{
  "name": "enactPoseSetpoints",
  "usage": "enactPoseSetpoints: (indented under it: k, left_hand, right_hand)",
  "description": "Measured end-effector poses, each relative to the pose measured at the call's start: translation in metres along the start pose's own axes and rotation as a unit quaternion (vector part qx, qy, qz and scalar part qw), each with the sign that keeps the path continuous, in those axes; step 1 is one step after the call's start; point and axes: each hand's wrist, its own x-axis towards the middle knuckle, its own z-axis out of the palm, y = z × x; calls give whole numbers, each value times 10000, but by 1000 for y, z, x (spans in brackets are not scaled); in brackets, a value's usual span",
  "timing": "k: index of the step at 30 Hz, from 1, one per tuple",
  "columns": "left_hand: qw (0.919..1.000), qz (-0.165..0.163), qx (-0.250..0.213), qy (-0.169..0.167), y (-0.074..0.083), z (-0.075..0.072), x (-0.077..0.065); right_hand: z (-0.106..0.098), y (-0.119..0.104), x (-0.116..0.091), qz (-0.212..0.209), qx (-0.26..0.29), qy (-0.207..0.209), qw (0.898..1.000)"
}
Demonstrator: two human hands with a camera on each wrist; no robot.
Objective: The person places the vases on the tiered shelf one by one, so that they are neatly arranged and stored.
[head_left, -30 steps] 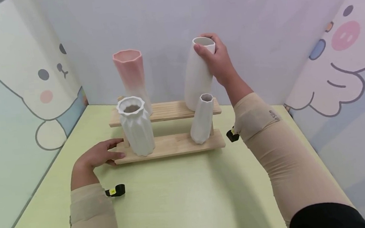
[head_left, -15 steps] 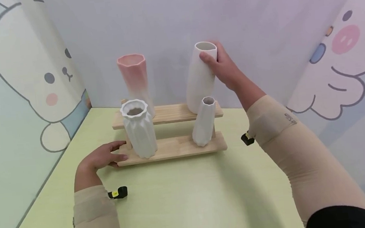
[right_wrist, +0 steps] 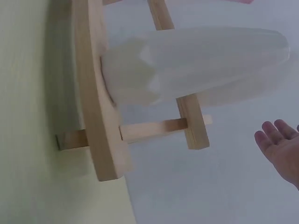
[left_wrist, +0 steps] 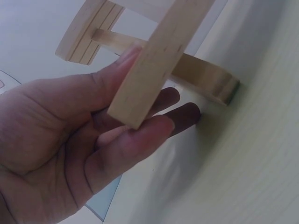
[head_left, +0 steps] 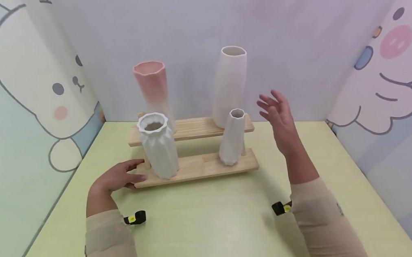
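Note:
A two-tier wooden rack [head_left: 202,167] stands on the table. My left hand [head_left: 116,179] grips the left end of its lower board, thumb above and fingers below; the left wrist view shows the board end [left_wrist: 149,65] between them. My right hand [head_left: 280,122] is in the air right of the rack, fingers loosely spread, holding nothing. Nearest it on the upper board is a tall white vase [head_left: 230,87]. A pink-to-white vase [head_left: 152,86] stands at the upper left. Below are a pleated white vase [head_left: 159,149] at left and a slim white vase [head_left: 233,138] at right.
The pale green tabletop [head_left: 200,227] reaches forward to a plain back wall [head_left: 189,23]. Side walls with cartoon animals [head_left: 59,96] close in on both sides. A black wrist camera mount [head_left: 135,218] sticks out from the left sleeve, with another on the right.
My right hand has let go of the tall white vase and moved right and down, away from it. The vase stays on the upper board. My left hand keeps its grip on the rack.

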Motion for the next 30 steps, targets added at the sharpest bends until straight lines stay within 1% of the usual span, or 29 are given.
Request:
enactPoseSetpoints:
  k: [2, 5, 7, 9, 15, 18, 22, 24, 26, 27, 28, 29, 30]
  left_hand:
    - [10000, 6, 28, -2, 1, -1, 1]
    - [10000, 22, 42, -18, 3, 0, 0]
    - [10000, 27, 21, -24, 3, 1, 0]
    - [10000, 27, -45, -36, 3, 2, 0]
    - [9999, -7, -164, 2, 3, 2, 1]
    - [9998, 39, -178, 42, 4, 2, 0]
    - [9998, 93, -166, 74, 5, 1, -1]
    - [9998, 107, -112, 154, 5, 1, -1]
    - [9990, 207, -124, 370, 5, 0, -2]
    - [9978, 273, -206, 576, 5, -1, -2]
    - [9950, 340, -322, 884, 6, -3, -4]
    - [9900, 332, -433, 1304, 9, -5, -6]
    - [9813, 356, -651, 1775, 14, -7, -10]
  right_hand:
    - [-6, 2, -14, -87, 184, 57, 9998]
    - [-14, 6, -32, -184, 356, 33, 9992]
    - [-19, 10, -41, -175, 321, 16, 9993]
    - [-24, 14, -46, -74, 265, -1, 9996]
    - [-35, 26, -48, 400, -33, 193, 9990]
    - [-37, 27, -47, 516, -158, 253, 9982]
    - [-40, 25, -45, 590, -283, 211, 9976]
    - [-42, 23, -45, 592, -366, 190, 9974]
    - [-44, 20, -46, 594, -481, 212, 9968]
    - [-46, 18, -47, 587, -561, 211, 9965]
    - [-47, 16, -48, 583, -642, 218, 9960]
    - [-48, 13, -49, 578, -761, 223, 9952]
    - [-48, 10, -50, 575, -906, 222, 9940]
